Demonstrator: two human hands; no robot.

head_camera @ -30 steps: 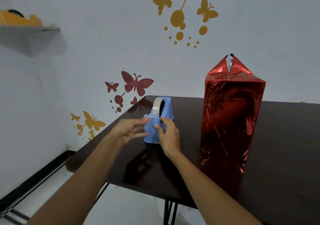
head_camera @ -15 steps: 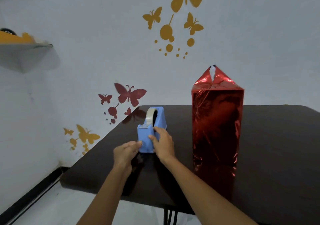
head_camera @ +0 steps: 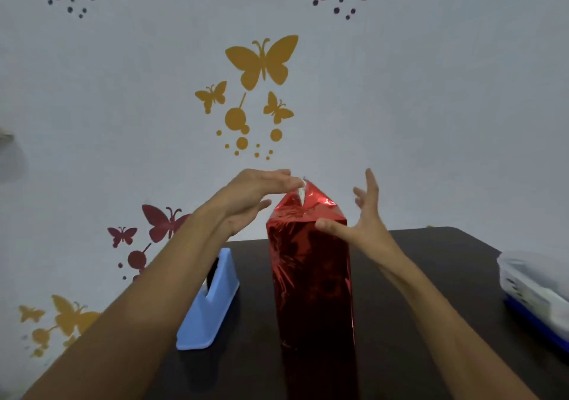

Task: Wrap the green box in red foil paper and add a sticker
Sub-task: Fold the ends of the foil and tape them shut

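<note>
Dark table (head_camera: 455,261); left hand (head_camera: 255,196) and right hand (head_camera: 366,218), fingers straight, flanking foil-wrapped box (head_camera: 311,276).

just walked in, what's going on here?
A person is working on a tall red foil-wrapped box standing upright on the dark table. The left hand reaches over its folded peak, straight fingers touching the tip; the right hand is open and spread, thumb against the box's upper edge. A blue tape dispenser sits on the table left of the box, untouched. No sticker shows on the side facing the camera.
</note>
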